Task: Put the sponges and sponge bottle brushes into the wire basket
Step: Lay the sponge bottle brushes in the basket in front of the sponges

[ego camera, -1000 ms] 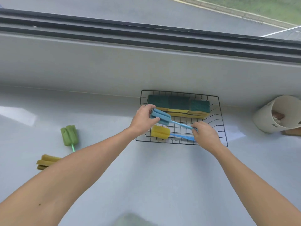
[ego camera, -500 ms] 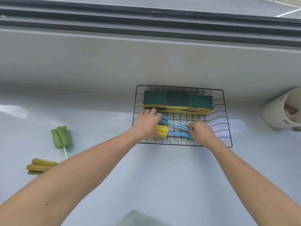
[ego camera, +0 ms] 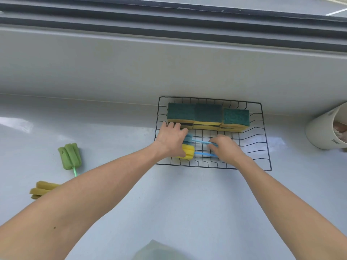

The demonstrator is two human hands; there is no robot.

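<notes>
Both hands are down in the wire basket (ego camera: 266, 139), settling the blue sponge bottle brush (ego camera: 188, 138) beside the yellow sponge bottle brush (ego camera: 188, 151). The left hand (ego camera: 171, 140) lies over the two foam heads at the basket's left end, fingers (ego camera: 183, 131) curled down on the blue head, apparently pressing it flat so it nests alongside the yellow one. The right hand (ego camera: 226, 148) pinches the blue brush's thin handle toward the middle of the basket, fingers together on it, likely steering it parallel with the other handle. Along the far side sits a row of green-topped yellow sponges (ego camera: 208, 113), stacked tidily, which leaves the near strip free for the brushes. Two items are not yet in: a green sponge bottle brush (ego camera: 69, 156) lies on the table (ego camera: 187, 203) well to the left, and just nearer than it an olive-yellow sponge brush (ego camera: 42, 189), partly hidden behind the left forearm. So the job looks more than half done
</notes>
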